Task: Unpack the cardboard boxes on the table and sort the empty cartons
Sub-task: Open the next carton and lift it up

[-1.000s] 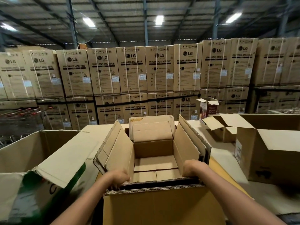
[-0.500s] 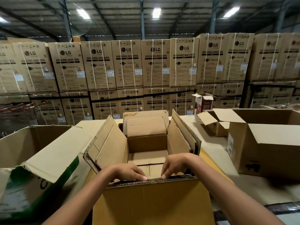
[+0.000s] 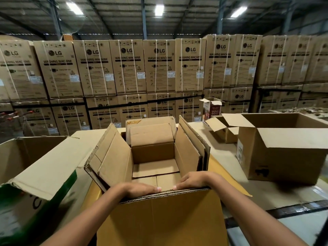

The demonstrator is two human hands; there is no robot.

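The carton at 6 o'clock on the tabletop looks empty, light, and stiff but easily creased (flaps splayed toward 9 and 3 o'clock), so it is best lifted by opposite walls, while the left hand and right hand rest on its near rim, with a grip I cannot tell.

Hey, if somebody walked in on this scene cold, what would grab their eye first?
Likely the wall of stacked washing machine boxes filling the whole background. Then the empty open carton in the centre foreground, flaps spread, with the left hand and right hand resting on its near rim, fingertips almost meeting. A green-printed box sits to its left and a big open box to its right.
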